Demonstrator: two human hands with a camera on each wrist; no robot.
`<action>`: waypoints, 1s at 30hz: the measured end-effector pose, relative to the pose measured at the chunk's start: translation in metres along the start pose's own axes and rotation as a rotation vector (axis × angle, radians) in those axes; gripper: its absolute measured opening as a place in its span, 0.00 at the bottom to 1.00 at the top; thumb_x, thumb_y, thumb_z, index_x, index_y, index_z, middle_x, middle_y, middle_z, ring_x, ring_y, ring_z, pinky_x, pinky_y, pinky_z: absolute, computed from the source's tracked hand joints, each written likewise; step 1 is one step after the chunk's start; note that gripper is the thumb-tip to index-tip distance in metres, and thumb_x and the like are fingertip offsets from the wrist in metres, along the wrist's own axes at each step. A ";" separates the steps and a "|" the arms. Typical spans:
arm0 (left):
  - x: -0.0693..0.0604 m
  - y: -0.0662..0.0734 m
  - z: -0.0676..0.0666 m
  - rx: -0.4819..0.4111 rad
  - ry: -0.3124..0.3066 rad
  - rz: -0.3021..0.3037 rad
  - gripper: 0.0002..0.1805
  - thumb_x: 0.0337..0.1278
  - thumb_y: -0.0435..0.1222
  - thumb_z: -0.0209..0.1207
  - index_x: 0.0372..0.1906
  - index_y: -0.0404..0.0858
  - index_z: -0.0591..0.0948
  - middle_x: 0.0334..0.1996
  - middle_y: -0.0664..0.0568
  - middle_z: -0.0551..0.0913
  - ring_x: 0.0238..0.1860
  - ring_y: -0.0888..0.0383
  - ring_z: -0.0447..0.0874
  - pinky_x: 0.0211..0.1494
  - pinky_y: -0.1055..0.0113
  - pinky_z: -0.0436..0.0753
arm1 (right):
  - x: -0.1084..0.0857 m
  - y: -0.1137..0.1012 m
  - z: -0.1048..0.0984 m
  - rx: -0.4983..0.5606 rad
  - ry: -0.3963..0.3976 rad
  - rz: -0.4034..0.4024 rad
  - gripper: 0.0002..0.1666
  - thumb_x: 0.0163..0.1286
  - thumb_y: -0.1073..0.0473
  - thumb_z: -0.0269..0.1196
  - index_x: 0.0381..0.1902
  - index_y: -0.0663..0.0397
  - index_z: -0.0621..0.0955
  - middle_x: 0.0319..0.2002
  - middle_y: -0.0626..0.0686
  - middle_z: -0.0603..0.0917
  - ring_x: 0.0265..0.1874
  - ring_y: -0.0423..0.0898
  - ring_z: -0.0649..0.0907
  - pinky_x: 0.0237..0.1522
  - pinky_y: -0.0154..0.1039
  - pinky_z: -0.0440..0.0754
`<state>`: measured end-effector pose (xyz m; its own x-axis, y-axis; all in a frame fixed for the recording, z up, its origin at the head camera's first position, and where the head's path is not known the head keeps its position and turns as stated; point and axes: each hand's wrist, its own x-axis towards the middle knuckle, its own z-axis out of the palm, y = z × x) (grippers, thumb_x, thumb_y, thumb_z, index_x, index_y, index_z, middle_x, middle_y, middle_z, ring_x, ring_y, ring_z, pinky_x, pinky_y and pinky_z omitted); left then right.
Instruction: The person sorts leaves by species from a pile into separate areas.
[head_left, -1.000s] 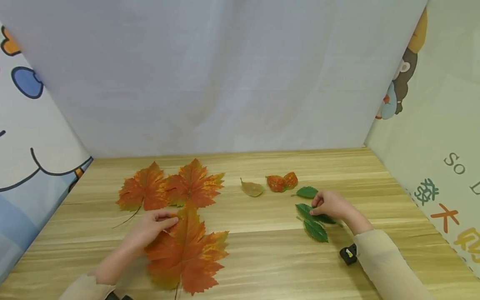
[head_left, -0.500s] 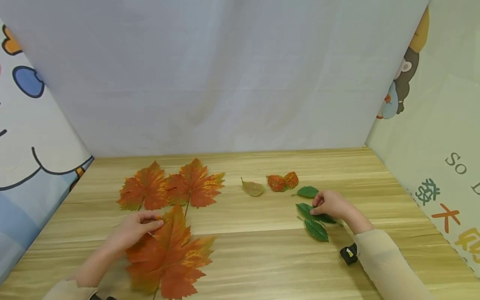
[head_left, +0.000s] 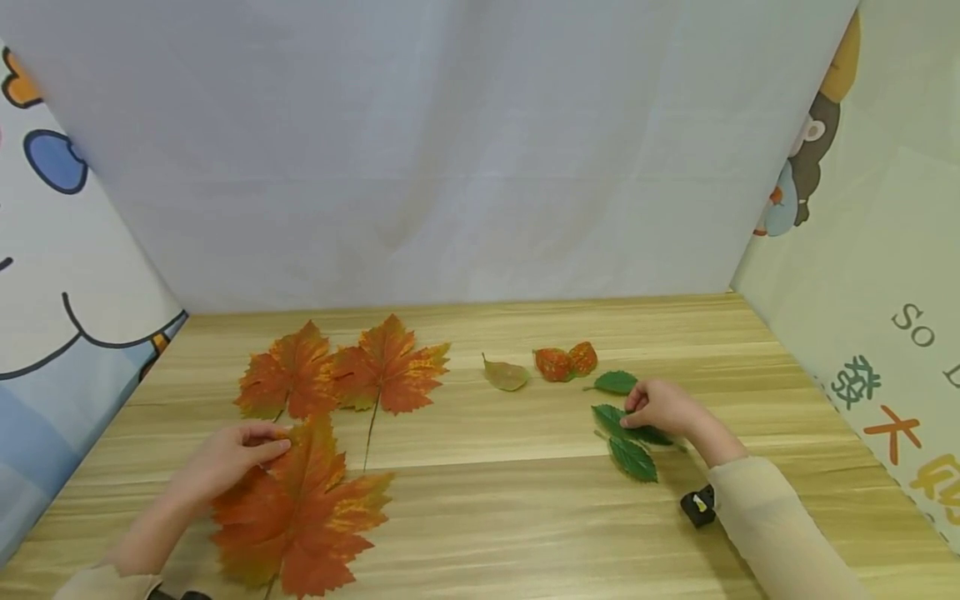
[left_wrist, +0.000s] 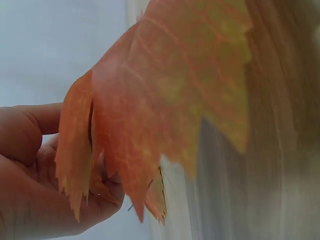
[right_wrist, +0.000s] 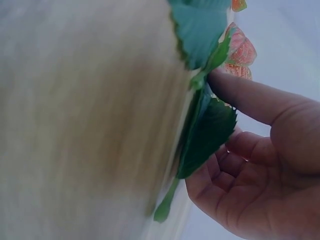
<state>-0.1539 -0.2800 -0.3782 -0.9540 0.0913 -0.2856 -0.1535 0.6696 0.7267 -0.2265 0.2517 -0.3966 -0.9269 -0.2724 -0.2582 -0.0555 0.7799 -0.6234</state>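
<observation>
My left hand (head_left: 213, 467) pinches a large orange-red maple leaf (head_left: 300, 525) by its upper left edge. In the left wrist view this leaf (left_wrist: 170, 85) spreads in front of the fingers and hides some of them. Low over the table at the right, my right hand (head_left: 666, 410) has its thumb and fingers around the middle of a toothed green leaf (head_left: 651, 436). The right wrist view shows that green leaf (right_wrist: 212, 135) between thumb and fingers, its stem pointing down. One green leaf (head_left: 632, 460) lies just in front of it and another green leaf (head_left: 615, 382) just behind.
Two more maple leaves (head_left: 288, 375) (head_left: 390, 367) lie side by side at the back left of the wooden table (head_left: 510, 517). A yellowish leaf (head_left: 505, 377) and small red leaves (head_left: 553, 364) lie at the back middle. A white cloth (head_left: 450, 167) hangs behind.
My left hand has moved left and slightly toward me with the large maple leaf, uncovering the stem of a maple leaf behind it. The right hand stays in place.
</observation>
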 end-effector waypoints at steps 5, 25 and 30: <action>-0.001 -0.005 -0.004 0.010 0.041 -0.023 0.22 0.61 0.40 0.53 0.51 0.24 0.74 0.42 0.40 0.79 0.36 0.58 0.76 0.37 0.66 0.75 | 0.000 0.000 0.000 -0.007 0.001 -0.003 0.13 0.55 0.61 0.66 0.32 0.65 0.75 0.28 0.53 0.75 0.27 0.45 0.73 0.29 0.37 0.71; 0.005 -0.011 0.003 0.141 0.149 -0.060 0.17 0.54 0.37 0.59 0.44 0.27 0.78 0.33 0.43 0.81 0.29 0.58 0.75 0.29 0.66 0.72 | 0.001 0.002 0.000 0.007 -0.005 -0.020 0.17 0.53 0.57 0.68 0.31 0.63 0.75 0.28 0.54 0.76 0.26 0.46 0.72 0.28 0.38 0.71; 0.008 -0.013 0.006 0.152 0.161 -0.047 0.16 0.52 0.36 0.61 0.42 0.27 0.79 0.32 0.43 0.82 0.28 0.58 0.77 0.29 0.66 0.74 | 0.000 -0.001 0.000 -0.022 -0.001 -0.016 0.15 0.55 0.60 0.67 0.32 0.65 0.75 0.28 0.54 0.75 0.27 0.45 0.72 0.28 0.38 0.71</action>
<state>-0.1577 -0.2833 -0.3935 -0.9775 -0.0533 -0.2042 -0.1694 0.7749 0.6089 -0.2261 0.2513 -0.3959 -0.9256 -0.2853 -0.2489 -0.0783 0.7875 -0.6114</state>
